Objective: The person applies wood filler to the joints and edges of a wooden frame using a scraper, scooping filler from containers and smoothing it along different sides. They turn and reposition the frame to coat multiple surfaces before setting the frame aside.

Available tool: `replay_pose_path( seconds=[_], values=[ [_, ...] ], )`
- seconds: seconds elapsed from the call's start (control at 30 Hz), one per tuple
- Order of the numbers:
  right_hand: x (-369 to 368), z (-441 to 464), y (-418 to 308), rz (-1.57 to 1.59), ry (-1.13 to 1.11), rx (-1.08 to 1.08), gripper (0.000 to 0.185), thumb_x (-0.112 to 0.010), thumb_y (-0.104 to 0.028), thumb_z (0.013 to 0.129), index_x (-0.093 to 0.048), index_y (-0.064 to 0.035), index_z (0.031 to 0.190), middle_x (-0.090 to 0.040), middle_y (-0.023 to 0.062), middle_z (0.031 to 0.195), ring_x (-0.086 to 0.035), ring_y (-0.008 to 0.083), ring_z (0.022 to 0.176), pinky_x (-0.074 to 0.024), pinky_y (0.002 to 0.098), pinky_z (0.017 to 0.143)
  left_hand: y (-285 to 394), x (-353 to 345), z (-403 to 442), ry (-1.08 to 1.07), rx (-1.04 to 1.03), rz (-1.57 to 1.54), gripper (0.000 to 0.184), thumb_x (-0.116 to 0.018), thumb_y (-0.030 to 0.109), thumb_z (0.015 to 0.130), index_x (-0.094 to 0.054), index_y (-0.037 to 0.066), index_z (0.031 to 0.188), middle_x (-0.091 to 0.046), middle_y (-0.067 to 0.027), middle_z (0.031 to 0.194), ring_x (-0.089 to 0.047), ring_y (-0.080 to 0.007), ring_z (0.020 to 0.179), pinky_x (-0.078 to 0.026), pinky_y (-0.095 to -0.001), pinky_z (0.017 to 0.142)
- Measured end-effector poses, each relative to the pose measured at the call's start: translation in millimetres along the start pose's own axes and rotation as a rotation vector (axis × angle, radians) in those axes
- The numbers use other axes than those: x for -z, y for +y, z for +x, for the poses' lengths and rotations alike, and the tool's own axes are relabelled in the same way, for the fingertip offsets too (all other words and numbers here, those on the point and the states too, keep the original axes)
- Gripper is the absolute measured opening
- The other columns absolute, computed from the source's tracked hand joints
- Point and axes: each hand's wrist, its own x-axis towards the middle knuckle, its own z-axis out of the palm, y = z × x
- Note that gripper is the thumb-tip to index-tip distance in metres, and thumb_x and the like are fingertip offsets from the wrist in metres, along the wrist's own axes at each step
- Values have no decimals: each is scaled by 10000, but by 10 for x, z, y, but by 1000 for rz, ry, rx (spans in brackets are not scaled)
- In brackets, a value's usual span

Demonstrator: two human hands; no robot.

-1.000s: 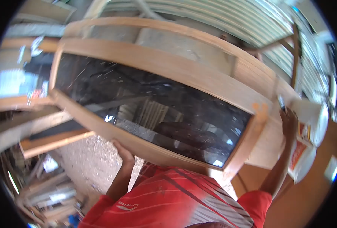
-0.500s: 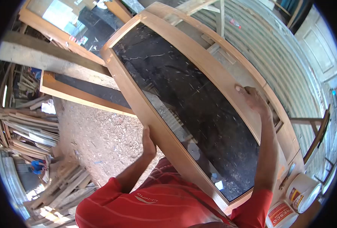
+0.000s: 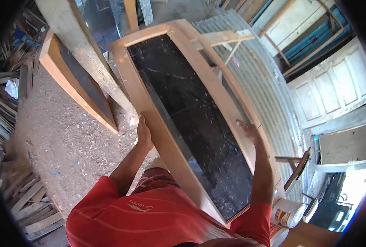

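Note:
A long wooden frame (image 3: 160,138) with a dark glass panel (image 3: 191,111) lies slanted in front of my body, over another wooden frame (image 3: 228,68) that shows along its right side. My left hand (image 3: 144,133) grips the near left rail, thumb on top and the other fingers hidden below the edge. On the right rail rests my right hand (image 3: 249,131), its thumb and fingers at the outer edge, some of them hidden. Light specks and a thin pale streak mark the dark glass.
A wooden post (image 3: 84,49) rises at the upper left beside another dark-panelled frame (image 3: 73,78). Shavings cover the ground (image 3: 67,136). Scrap wood (image 3: 30,201) is piled at left. White buckets (image 3: 288,212) stand lower right, near corrugated sheets (image 3: 257,90) and a white door (image 3: 331,88).
The view has swung round. My right hand, earlier near the buckets with a small tool, is now on the right rail without it. My left hand stays on the left rail.

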Motion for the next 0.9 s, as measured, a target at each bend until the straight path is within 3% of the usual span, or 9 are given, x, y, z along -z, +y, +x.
replay_pose_path(
  seconds=[0.03, 0.13, 0.3, 0.37, 0.47, 0.63, 0.73, 0.87, 0.9],
  values=[
    [-39, 43, 111, 8, 69, 59, 770, -680, -778, 874, -814, -42, 1052, -677, 193, 729, -635, 229, 726, -493, 502, 757, -62, 62, 84, -7, -26, 8, 601, -337, 549, 1144, -563, 56, 1403, -666, -111, 1262, -681, -250, 1123, -592, -423, 958],
    [149, -439, -410, 234, 187, 236, 618, -778, -634, 878, -810, -58, 1101, -679, 204, 791, -633, 220, 745, -502, 459, 737, -251, 303, 301, -20, -62, -17, 656, -363, 605, 1120, -568, 59, 1421, -672, -110, 1264, -685, -255, 1103, -589, -437, 954],
    [619, -1456, -1285, 113, 322, -117, 360, -822, -401, 894, -819, -100, 1092, -714, 192, 876, -704, 326, 832, -523, 452, 780, -105, 320, 114, -13, 114, 6, 762, -365, 690, 1084, -560, 42, 1436, -682, -126, 1261, -686, -263, 1111, -583, -422, 974],
    [775, -1934, -1667, 37, 458, -52, 545, -885, -444, 818, -697, 66, 856, -665, 188, 793, -646, 250, 746, -497, 449, 713, -210, 428, 143, -37, 83, 17, 759, -364, 697, 1080, -553, 68, 1460, -676, -126, 1297, -676, -277, 1156, -575, -439, 1004],
    [823, -2480, -1974, -57, 588, 105, 552, -907, -436, 802, -713, 66, 926, -690, 266, 866, -695, 416, 786, -503, 502, 704, -214, 502, 130, -64, 63, 85, 808, -337, 742, 1060, -550, 80, 1472, -667, -150, 1312, -670, -295, 1178, -569, -443, 1025],
    [838, -3410, -2309, -259, 518, -49, 612, -807, -542, 900, -730, 14, 1144, -710, 233, 947, -692, 433, 819, -536, 524, 735, -199, 512, -141, -102, 152, 97, 843, -303, 776, 1044, -580, 71, 1414, -678, -160, 1227, -678, -292, 1130, -577, -452, 992],
    [633, -3893, -2557, -251, 744, 6, 739, -847, -638, 769, -645, 59, 909, -572, 211, 784, -575, 426, 706, -439, 506, 660, -271, 643, -218, -130, 163, 113, 820, -277, 787, 1040, -622, 84, 1283, -690, -128, 1068, -692, -279, 975, -597, -455, 876],
    [311, -4639, -2558, -290, 864, 2, 716, -848, -622, 791, -618, 48, 890, -531, 187, 770, -540, 397, 719, -414, 502, 653, -329, 717, -376, -207, 201, 27, 795, -253, 774, 1051, -629, 100, 1241, -683, -113, 1001, -692, -269, 912, -602, -452, 825],
    [357, -4880, -2419, -522, 827, 203, 599, -731, -567, 970, -758, 4, 1149, -618, 101, 785, -545, 231, 629, -438, 404, 555, -380, 767, -483, -215, 218, 2, 794, -246, 771, 1054, -629, 102, 1244, -683, -113, 1002, -692, -269, 913, -602, -452, 826]
  ],
)
